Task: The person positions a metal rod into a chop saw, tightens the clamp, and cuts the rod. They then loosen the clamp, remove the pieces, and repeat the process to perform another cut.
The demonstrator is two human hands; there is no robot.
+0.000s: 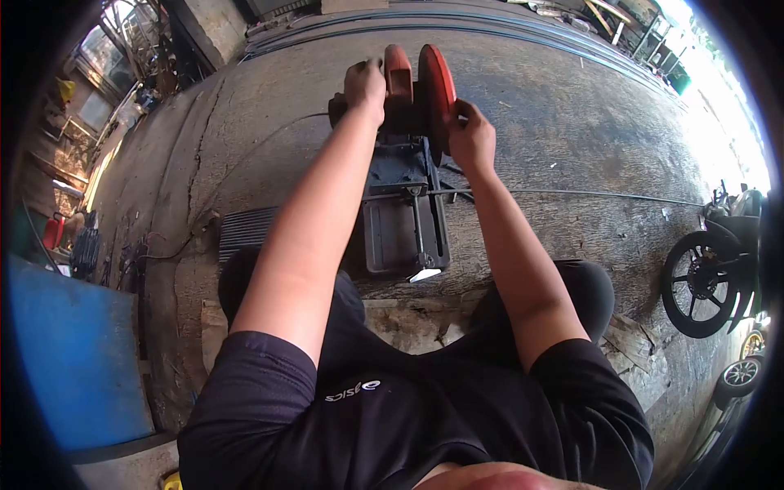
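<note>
A chop saw (398,122) with a dark base (371,237) stands on the floor in front of my knees. My left hand (366,86) is closed on the saw's upper left side, against the red handle part (398,75); some of its fingers are hidden. On the other side, my right hand (471,140) has its thumb and bent fingers at the edge of the red blade guard (441,77). A long thin metal rod (563,192) crosses the base at the vise (416,192). The disc's cutting edge is largely hidden.
Long metal bars (392,24) lie across the far floor. A motorcycle wheel (698,284) stands at right. At left are a blue panel (73,351) and a ridged dark piece (245,233) near my knee. A cable (269,131) curves over the floor.
</note>
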